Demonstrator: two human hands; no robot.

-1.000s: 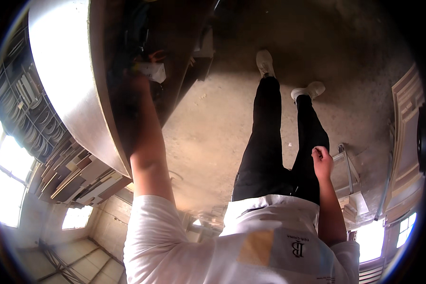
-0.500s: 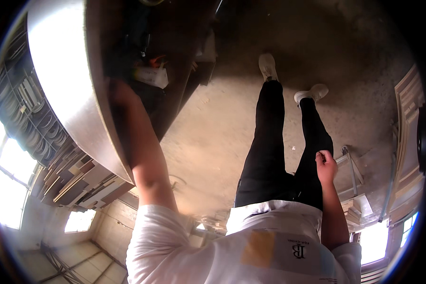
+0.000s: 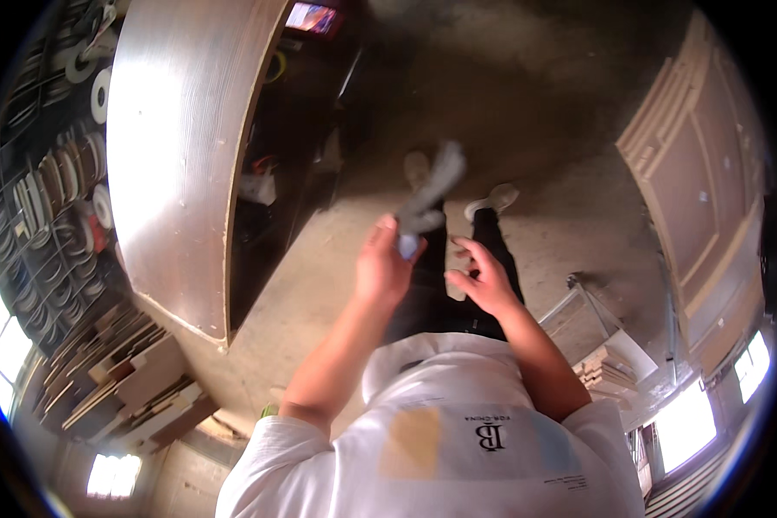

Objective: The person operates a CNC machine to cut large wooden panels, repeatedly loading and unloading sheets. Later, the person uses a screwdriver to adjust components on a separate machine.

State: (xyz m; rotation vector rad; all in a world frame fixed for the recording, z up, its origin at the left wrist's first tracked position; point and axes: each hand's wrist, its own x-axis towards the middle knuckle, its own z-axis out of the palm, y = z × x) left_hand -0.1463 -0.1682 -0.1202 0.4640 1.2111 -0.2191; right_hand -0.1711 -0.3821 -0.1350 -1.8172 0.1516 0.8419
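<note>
Vs 0.5 s ago: L hand was in the dark under edge of wide panel, approx 10 o'clock in view; now it's out in front of body w/ grey tool (motion-blurred, exact kind can't tell). R hand was down by R thigh; now up at approx 3 o'clock of L hand, near but apart. View's shifted too: more of panel shows, & small lit screen has come in betw 11 & 12.

Tool sits approx 1 o'clock of view ctr, above L hand. Long axis slants: near end at L fingers, far end pointing approx 1 o'clock, toward L shoe. Bluish-white bit shows at near end, betw L thumb & fingers.

Grip: L closed on tool's near end; R part open, fingers loosely curled, nothing seen in it.

Also: white pouch under panel edge, 10 o'clock; stacked boards, 8 o'clock.
</note>
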